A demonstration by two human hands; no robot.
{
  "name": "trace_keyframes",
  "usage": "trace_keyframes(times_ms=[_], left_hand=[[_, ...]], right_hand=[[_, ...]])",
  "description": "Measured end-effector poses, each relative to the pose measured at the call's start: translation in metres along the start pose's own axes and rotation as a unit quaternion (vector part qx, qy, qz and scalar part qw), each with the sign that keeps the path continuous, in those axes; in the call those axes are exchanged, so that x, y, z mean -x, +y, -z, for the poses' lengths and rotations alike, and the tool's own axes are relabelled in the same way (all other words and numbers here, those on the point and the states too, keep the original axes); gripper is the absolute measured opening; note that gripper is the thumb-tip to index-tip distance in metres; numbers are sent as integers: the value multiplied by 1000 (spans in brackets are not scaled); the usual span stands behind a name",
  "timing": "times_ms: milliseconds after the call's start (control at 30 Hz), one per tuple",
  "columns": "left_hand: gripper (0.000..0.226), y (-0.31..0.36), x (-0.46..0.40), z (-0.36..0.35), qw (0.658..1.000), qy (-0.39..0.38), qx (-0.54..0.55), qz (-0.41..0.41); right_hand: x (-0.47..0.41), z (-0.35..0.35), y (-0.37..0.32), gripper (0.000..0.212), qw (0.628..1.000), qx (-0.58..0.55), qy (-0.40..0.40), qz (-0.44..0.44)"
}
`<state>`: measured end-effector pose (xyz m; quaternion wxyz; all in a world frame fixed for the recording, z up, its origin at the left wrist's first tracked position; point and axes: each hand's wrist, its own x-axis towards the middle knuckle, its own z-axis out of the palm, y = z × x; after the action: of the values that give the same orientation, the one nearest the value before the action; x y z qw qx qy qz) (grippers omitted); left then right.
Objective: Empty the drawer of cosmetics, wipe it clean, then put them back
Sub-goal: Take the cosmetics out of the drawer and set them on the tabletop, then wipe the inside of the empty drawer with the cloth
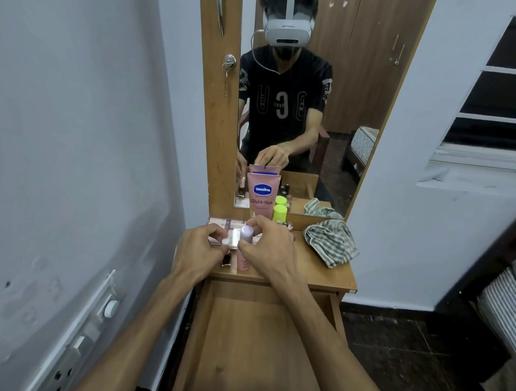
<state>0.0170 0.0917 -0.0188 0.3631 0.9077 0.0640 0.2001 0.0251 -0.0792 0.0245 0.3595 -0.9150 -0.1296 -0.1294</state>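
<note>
- The right hand [270, 245] reaches over the dressing table top [315, 270] and grips a small pink bottle [244, 256]; thumb and forefinger are curled round its upper part, just below the rounded pale cap, and the other fingers are bent behind it.
- The bottle stands upright near the front edge of the top, its base partly hidden by the thumb.
- The left hand [198, 247] is beside it, fingers curled inward, with thumb and forefinger pinching a small white cap-like piece [225, 242]; what it is exactly is too blurred to tell.
- Between the two hands lies a shiny, silvery flat case [235, 237], and behind it a pink patterned box [222, 222] lying flat.
- Further back, against the mirror [300, 108], stands a pink Vaseline tube [262, 195], cap down, with a bottle with a lime-green cap [279, 213] just right of it.
- A crumpled green checked cloth [330, 241] lies on the right part of the top, well apart from the hands.
- The drawer [261, 345] is pulled out under the forearms; its wooden bottom is bare where it shows.
- The mirror reflects the person, seated, wearing a headset.
</note>
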Motion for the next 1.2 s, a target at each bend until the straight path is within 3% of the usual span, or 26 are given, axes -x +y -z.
trace_keyframes(times_ms=[433, 733, 900, 1067, 1133, 1200], left_hand=[[20, -2, 7, -3, 999, 13, -12, -36], [25, 8, 49, -7, 989, 110, 50, -81], [28, 28, 79, -24, 986, 104, 67, -112], [27, 42, 100, -41, 988, 24, 56, -140], [23, 46, 105, -47, 988, 0, 52, -145], [21, 48, 111, -52, 989, -17, 50, -139]], right_hand=[[-3, 7, 2, 44, 1000, 3, 17, 7], [14, 35, 35, 18, 991, -42, 127, -4], [2, 54, 87, 32, 976, 34, 199, -86], [-34, 60, 135, 85, 966, 173, -26, -191], [-39, 55, 144, 86, 965, 177, -67, -182], [-37, 53, 154, 74, 968, 183, -50, -162]])
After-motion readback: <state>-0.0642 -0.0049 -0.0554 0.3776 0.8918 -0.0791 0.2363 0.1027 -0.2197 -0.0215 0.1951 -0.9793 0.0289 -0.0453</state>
